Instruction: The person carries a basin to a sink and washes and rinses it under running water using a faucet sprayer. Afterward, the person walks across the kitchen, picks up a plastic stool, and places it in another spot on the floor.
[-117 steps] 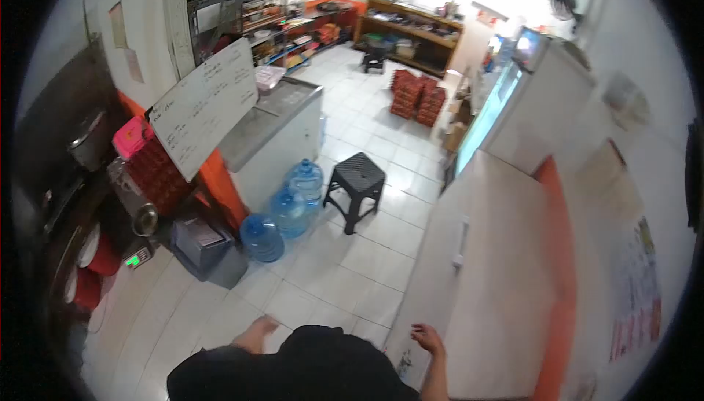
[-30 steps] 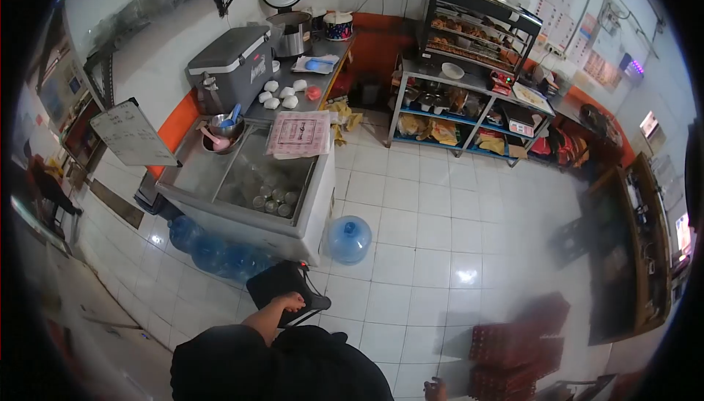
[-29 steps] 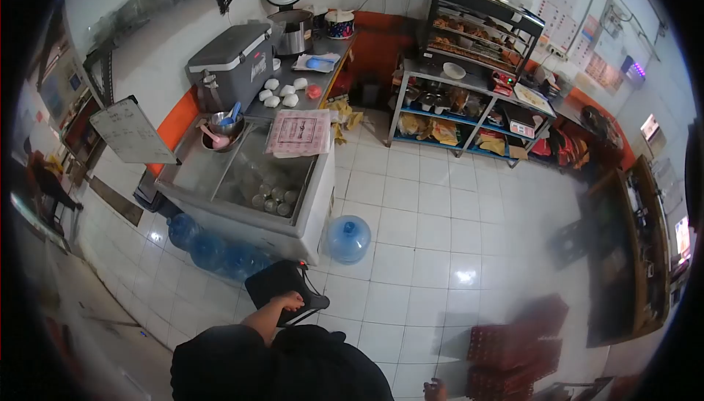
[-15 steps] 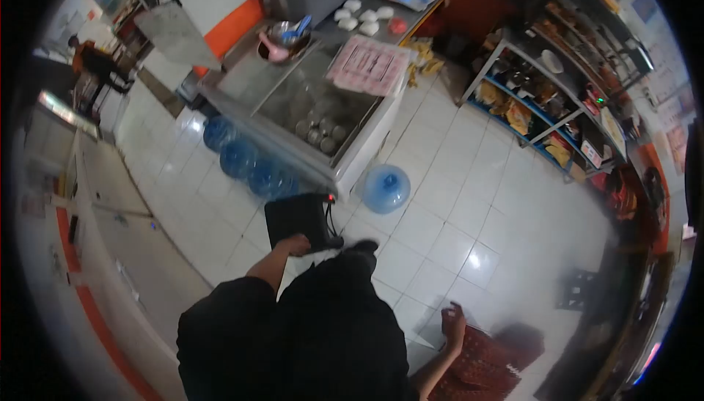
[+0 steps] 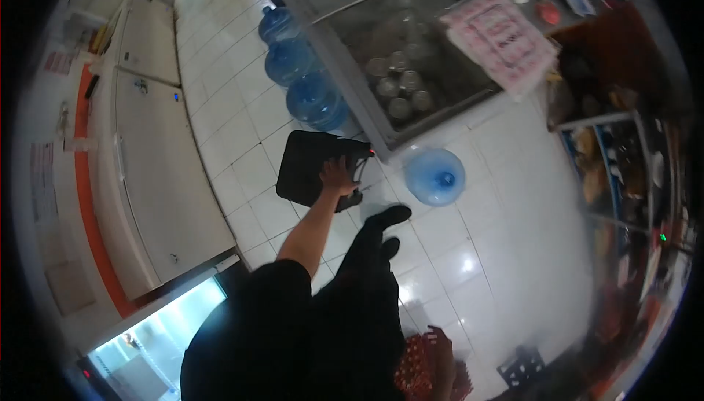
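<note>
My left hand (image 5: 337, 175) lies with fingers spread on top of a black box-like object (image 5: 302, 170) on the floor. A small red light and a cable show at the box's right side. My right hand (image 5: 441, 361) hangs low at my right with its fingers apart and nothing visible in it. Below or behind that hand is a red patterned object (image 5: 412, 364); whether it is a mat or a crate I cannot tell. A blue water jug (image 5: 435, 177) lies on the tiles right of the box, its neck facing up toward me.
Several blue water jugs (image 5: 315, 99) line the side of a glass-topped chest freezer (image 5: 411, 56). Pink printed sheets (image 5: 506, 42) lie on its lid. Shelving (image 5: 612, 174) stands at right, a white cabinet (image 5: 150, 174) and a lit glass-front cooler (image 5: 165, 335) at left.
My view has turned and moved closer to the box. My left hand has shifted from the box's near edge onto its top, fingers now spread. My right hand stays low at my side.
</note>
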Demonstrator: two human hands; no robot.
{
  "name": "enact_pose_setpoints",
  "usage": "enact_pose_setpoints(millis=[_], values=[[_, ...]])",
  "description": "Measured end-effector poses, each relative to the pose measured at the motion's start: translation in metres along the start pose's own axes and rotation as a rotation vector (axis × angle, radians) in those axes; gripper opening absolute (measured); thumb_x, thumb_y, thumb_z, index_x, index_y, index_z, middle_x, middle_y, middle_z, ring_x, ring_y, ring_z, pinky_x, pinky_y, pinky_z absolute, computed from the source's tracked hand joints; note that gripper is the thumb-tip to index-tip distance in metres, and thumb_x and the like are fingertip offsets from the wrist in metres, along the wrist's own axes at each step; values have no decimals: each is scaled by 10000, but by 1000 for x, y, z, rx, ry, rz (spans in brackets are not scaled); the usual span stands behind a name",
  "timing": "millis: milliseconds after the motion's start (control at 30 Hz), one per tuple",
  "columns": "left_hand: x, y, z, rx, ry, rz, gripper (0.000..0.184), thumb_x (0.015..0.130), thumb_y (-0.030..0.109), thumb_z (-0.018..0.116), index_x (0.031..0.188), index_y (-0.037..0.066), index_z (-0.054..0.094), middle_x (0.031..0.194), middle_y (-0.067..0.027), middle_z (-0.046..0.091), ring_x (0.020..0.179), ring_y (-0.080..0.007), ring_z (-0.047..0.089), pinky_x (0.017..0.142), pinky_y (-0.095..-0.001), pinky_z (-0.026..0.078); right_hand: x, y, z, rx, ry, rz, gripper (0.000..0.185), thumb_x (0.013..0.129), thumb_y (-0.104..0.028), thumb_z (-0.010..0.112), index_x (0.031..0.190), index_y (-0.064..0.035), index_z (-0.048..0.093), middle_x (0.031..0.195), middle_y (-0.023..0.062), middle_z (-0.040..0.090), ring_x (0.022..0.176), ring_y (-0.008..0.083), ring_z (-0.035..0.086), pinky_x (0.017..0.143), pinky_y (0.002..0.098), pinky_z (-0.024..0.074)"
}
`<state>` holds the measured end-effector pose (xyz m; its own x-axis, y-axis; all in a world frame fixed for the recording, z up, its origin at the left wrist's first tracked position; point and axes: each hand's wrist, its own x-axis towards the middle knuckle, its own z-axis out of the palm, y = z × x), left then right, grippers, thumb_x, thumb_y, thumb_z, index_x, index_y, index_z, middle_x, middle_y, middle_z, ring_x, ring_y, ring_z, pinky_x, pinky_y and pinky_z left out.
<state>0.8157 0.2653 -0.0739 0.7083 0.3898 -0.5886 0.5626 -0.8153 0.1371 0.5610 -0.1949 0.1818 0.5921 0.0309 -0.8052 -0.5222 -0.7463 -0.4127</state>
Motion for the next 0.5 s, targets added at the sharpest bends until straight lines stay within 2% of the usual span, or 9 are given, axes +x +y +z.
enact_pose_setpoints(millis=[67,167,200,267,300,333,400,433,500], values=[[23,-9,27,-95,150,-76,1229,624,524,825,1530,209,57,1565,-200,66,1429,-456,75,1072,-696,156,57,27,21,33,-178,34,383,854,-196,658,1197,-45,577,961,148,684,818,264,683,710,364,547],[26,-38,48,-108,178,-51,1215,624,444,840,1532,213,66,1577,-196,3,1437,-453,49,1081,-688,144,144,44,56,-461,-289,-248,388,840,-187,665,1179,-26,569,960,152,656,816,281,659,729,384,534],[24,-48,63,-113,146,-79,1215,624,444,840,1532,213,66,1577,-196,3,1437,-453,49,1081,-688,144,172,37,63,-522,-257,-450,386,844,-194,661,1181,-35,559,955,144,641,829,269,645,753,385,522],[30,-68,83,-129,299,50,1197,626,372,839,1534,230,72,1581,-184,-7,1438,-457,41,1081,-694,112,246,27,98,-498,-338,-381,377,834,-200,667,1167,-58,562,942,117,637,830,262,642,754,394,516],[29,-80,92,-193,333,107,1116,640,319,820,1527,239,148,1581,-187,16,1438,-459,36,1086,-689,92,287,13,108,-512,-425,-369,377,865,-220,619,1189,-46,540,1010,166,618,971,335,603,861,428,489],[27,-96,99,-199,304,95,1116,640,319,820,1527,239,148,1581,-187,16,1438,-459,36,1086,-689,92,326,1,124,-504,-479,-373,388,859,-220,625,1190,-45,524,1009,168,621,991,336,600,869,432,488],[21,-145,107,-176,347,269,1042,628,308,810,1505,239,252,1578,-194,53,1439,-456,48,1090,-682,91,399,-34,165,-752,-525,-437,407,864,-244,608,1198,-36,504,1017,190,617,991,352,608,863,454,494],[18,-167,110,-189,363,299,946,626,301,793,1463,229,359,1571,-187,132,1441,-440,93,1100,-666,96,435,-47,186,-874,-498,-499,416,866,-248,591,1208,-31,494,1047,210,616,1000,365,609,859,474,498],[17,-204,113,-199,354,327,911,629,308,786,1445,228,391,1566,-175,164,1440,-431,117,1108,-655,97,503,-104,226,-956,-510,-415,469,865,-233,537,1277,-23,453,1085,236,610,1033,397,602,874,496,498]])
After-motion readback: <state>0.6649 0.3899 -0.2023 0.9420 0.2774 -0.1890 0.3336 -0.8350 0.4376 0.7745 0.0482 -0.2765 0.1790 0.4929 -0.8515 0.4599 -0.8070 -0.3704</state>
